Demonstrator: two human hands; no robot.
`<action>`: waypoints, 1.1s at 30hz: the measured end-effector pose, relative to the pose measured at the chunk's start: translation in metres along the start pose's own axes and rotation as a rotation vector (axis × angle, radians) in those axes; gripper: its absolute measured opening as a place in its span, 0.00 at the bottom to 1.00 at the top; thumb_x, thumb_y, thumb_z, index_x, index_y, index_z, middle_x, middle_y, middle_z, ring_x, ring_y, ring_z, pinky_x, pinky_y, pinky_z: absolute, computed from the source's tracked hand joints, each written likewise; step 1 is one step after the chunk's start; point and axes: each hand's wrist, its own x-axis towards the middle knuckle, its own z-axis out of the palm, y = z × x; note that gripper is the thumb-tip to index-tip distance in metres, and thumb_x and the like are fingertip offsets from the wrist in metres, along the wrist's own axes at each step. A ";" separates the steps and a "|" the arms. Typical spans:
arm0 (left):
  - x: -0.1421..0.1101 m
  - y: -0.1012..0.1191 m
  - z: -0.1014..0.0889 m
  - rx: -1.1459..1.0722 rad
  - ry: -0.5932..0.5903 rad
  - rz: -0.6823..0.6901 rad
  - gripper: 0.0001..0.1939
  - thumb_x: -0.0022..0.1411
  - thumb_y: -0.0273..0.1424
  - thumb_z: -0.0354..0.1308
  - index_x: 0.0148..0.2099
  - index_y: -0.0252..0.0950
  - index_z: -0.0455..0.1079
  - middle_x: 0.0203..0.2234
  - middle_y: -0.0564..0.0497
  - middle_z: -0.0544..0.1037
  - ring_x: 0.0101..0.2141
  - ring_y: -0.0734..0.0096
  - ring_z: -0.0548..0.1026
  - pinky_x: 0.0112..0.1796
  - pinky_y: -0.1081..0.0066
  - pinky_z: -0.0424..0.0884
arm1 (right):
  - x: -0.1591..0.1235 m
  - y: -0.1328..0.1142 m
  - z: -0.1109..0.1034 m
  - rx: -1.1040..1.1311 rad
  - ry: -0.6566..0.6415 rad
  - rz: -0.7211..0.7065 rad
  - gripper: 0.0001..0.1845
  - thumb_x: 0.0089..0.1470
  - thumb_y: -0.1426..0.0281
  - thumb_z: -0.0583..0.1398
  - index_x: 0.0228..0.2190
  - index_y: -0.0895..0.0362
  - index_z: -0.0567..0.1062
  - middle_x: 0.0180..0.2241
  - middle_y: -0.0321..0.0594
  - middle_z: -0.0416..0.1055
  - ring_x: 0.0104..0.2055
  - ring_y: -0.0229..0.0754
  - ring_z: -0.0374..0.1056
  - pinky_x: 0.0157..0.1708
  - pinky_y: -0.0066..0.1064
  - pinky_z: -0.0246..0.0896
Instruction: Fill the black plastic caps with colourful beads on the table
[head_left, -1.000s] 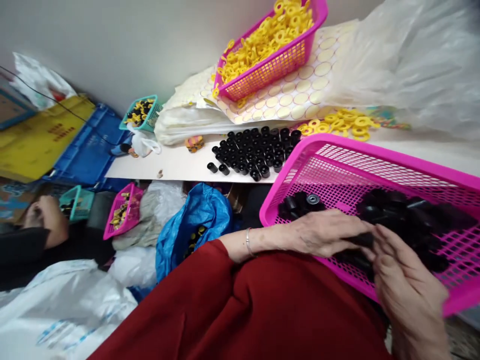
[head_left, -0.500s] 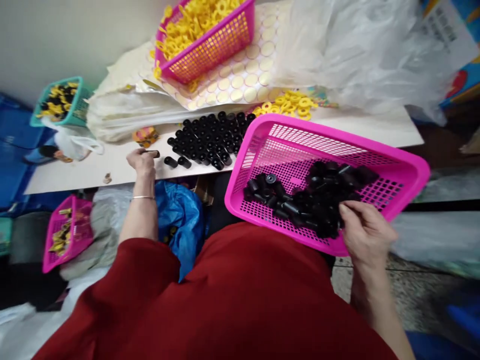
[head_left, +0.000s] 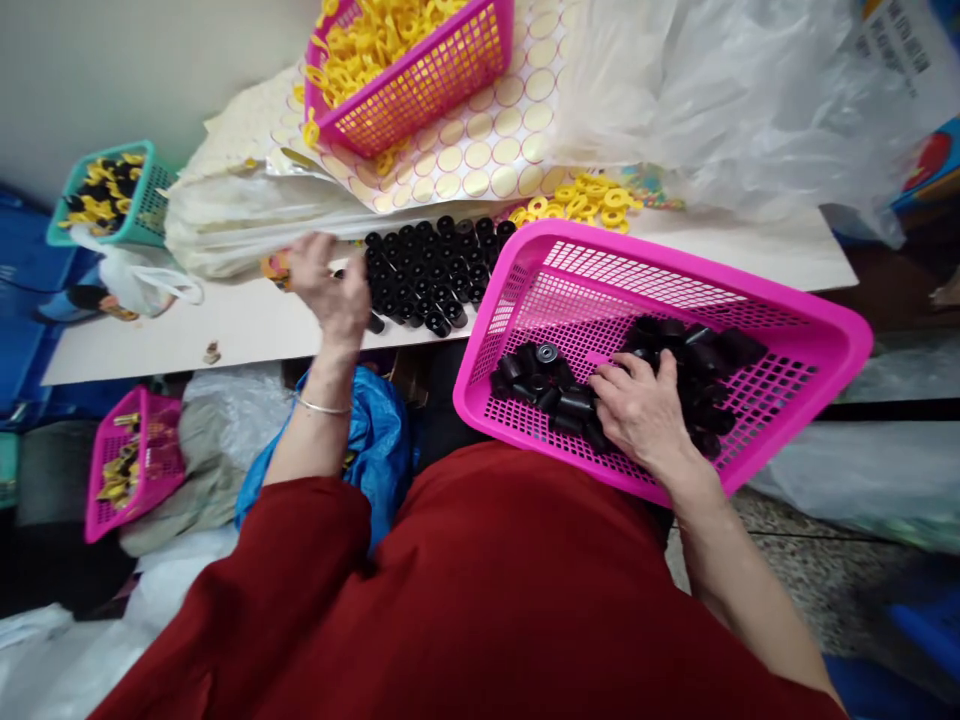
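Observation:
Black plastic cylinders (head_left: 427,270) stand upright in a close cluster on the white table (head_left: 247,325). My left hand (head_left: 330,290) is raised at the cluster's left end, its fingers spread and nothing seen in them. A large pink basket (head_left: 810,315) at the table's front edge holds more black cylinders (head_left: 574,400) lying loose; one among them shows a metal bearing (head_left: 547,353) in its end. Inside this basket my right hand (head_left: 645,410) reaches down onto the cylinders, fingers apart and touching them. Its fingertips are partly hidden among the pieces.
Behind the cluster are a pink basket (head_left: 420,105) of yellow rings, loose yellow rings (head_left: 592,203) and a sheet of round stickers (head_left: 480,155). Clear plastic bags (head_left: 720,110) lie back right. At left are a teal basket (head_left: 154,200), a small pink basket (head_left: 161,440) and a blue bag (head_left: 379,430).
My left hand went from the basket to the table with a black cylinder, and now its fingers are spread. My right hand moved left, deeper into the basket. The view shifted right.

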 end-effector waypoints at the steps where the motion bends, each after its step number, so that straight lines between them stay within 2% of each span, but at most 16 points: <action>1: -0.010 0.025 0.008 0.011 0.109 -0.017 0.13 0.65 0.42 0.59 0.45 0.39 0.70 0.43 0.45 0.76 0.46 0.59 0.73 0.48 0.48 0.72 | -0.001 0.001 -0.001 0.021 0.045 0.008 0.10 0.56 0.74 0.57 0.39 0.53 0.76 0.42 0.44 0.78 0.51 0.54 0.68 0.58 0.65 0.56; 2: -0.021 0.052 0.017 -0.027 0.062 0.021 0.12 0.65 0.40 0.59 0.46 0.38 0.70 0.44 0.45 0.76 0.46 0.61 0.73 0.48 0.51 0.73 | -0.002 0.001 -0.003 0.050 0.095 0.026 0.10 0.57 0.73 0.57 0.40 0.53 0.76 0.42 0.43 0.77 0.49 0.52 0.69 0.55 0.59 0.62; 4: -0.044 0.105 0.034 -0.118 -0.201 0.128 0.08 0.67 0.33 0.55 0.46 0.38 0.72 0.44 0.47 0.76 0.47 0.63 0.73 0.48 0.58 0.72 | -0.006 0.001 -0.006 0.101 0.178 0.073 0.11 0.59 0.72 0.57 0.42 0.54 0.76 0.41 0.44 0.77 0.46 0.50 0.71 0.48 0.48 0.69; 6: -0.064 0.149 0.046 -0.185 -0.475 0.260 0.10 0.66 0.26 0.50 0.42 0.37 0.73 0.42 0.46 0.76 0.44 0.64 0.73 0.45 0.62 0.72 | -0.011 0.000 -0.008 0.113 0.199 0.108 0.12 0.59 0.71 0.57 0.43 0.54 0.76 0.41 0.44 0.77 0.46 0.50 0.70 0.45 0.45 0.69; 9: -0.083 0.182 0.053 -0.133 -0.850 0.403 0.11 0.63 0.22 0.50 0.39 0.33 0.74 0.38 0.43 0.75 0.40 0.62 0.71 0.39 0.64 0.70 | -0.017 -0.001 -0.007 0.067 0.096 0.095 0.14 0.59 0.70 0.57 0.45 0.57 0.77 0.44 0.48 0.77 0.48 0.53 0.68 0.48 0.49 0.68; 11: -0.089 0.188 0.055 -0.035 -0.972 0.427 0.11 0.63 0.21 0.50 0.40 0.32 0.74 0.40 0.41 0.74 0.41 0.59 0.70 0.38 0.62 0.68 | -0.021 -0.001 -0.004 0.038 0.018 0.093 0.15 0.58 0.71 0.57 0.46 0.58 0.77 0.45 0.50 0.77 0.48 0.54 0.68 0.50 0.51 0.67; 14: -0.093 0.183 0.057 -0.002 -0.987 0.401 0.11 0.64 0.22 0.50 0.41 0.32 0.74 0.42 0.39 0.74 0.43 0.57 0.69 0.40 0.60 0.67 | -0.027 -0.002 -0.004 0.037 0.029 0.127 0.16 0.58 0.72 0.57 0.47 0.58 0.77 0.44 0.49 0.77 0.47 0.53 0.69 0.51 0.53 0.67; 17: -0.095 0.176 0.060 -0.248 -0.911 0.257 0.07 0.63 0.26 0.56 0.40 0.32 0.74 0.44 0.40 0.74 0.44 0.58 0.70 0.44 0.59 0.68 | -0.030 -0.010 -0.011 0.135 0.201 0.213 0.15 0.57 0.69 0.60 0.47 0.54 0.77 0.43 0.47 0.77 0.47 0.53 0.71 0.50 0.52 0.70; 19: -0.096 0.173 0.061 -0.555 -0.837 0.020 0.08 0.61 0.31 0.61 0.42 0.33 0.74 0.44 0.42 0.76 0.44 0.61 0.72 0.44 0.60 0.70 | -0.030 -0.019 -0.019 0.300 0.320 0.301 0.16 0.56 0.68 0.63 0.47 0.53 0.76 0.44 0.46 0.77 0.48 0.52 0.72 0.50 0.51 0.71; 22: -0.097 0.174 0.059 -1.031 -0.809 -0.445 0.17 0.58 0.39 0.66 0.46 0.34 0.74 0.39 0.47 0.78 0.39 0.69 0.76 0.41 0.65 0.73 | -0.029 -0.034 -0.028 0.652 0.402 0.398 0.17 0.55 0.70 0.65 0.48 0.52 0.77 0.44 0.43 0.76 0.46 0.48 0.74 0.47 0.45 0.74; 24: -0.097 0.177 0.057 -1.235 -0.836 -0.689 0.21 0.54 0.40 0.69 0.47 0.34 0.75 0.36 0.49 0.79 0.35 0.72 0.77 0.38 0.68 0.74 | -0.027 -0.040 -0.030 0.823 0.427 0.429 0.18 0.54 0.71 0.66 0.47 0.52 0.77 0.43 0.41 0.76 0.45 0.44 0.75 0.45 0.40 0.75; 26: -0.097 0.181 0.056 -1.340 -0.869 -0.844 0.21 0.51 0.38 0.71 0.46 0.34 0.76 0.36 0.49 0.80 0.33 0.74 0.78 0.37 0.69 0.75 | -0.027 -0.042 -0.030 0.900 0.446 0.448 0.18 0.52 0.72 0.68 0.46 0.52 0.78 0.42 0.40 0.76 0.45 0.42 0.75 0.44 0.37 0.75; 29: -0.096 0.186 0.055 -1.394 -0.913 -0.964 0.19 0.50 0.35 0.72 0.44 0.33 0.77 0.35 0.49 0.81 0.31 0.74 0.79 0.36 0.69 0.76 | -0.026 -0.042 -0.028 0.943 0.448 0.469 0.18 0.51 0.72 0.68 0.45 0.52 0.79 0.42 0.40 0.77 0.45 0.43 0.76 0.45 0.38 0.76; 33: -0.097 0.189 0.057 -1.462 -0.945 -1.037 0.17 0.50 0.33 0.72 0.42 0.33 0.77 0.34 0.49 0.81 0.30 0.75 0.78 0.36 0.69 0.76 | -0.027 -0.043 -0.026 1.004 0.429 0.502 0.18 0.50 0.73 0.69 0.45 0.52 0.80 0.44 0.40 0.77 0.46 0.44 0.76 0.46 0.38 0.77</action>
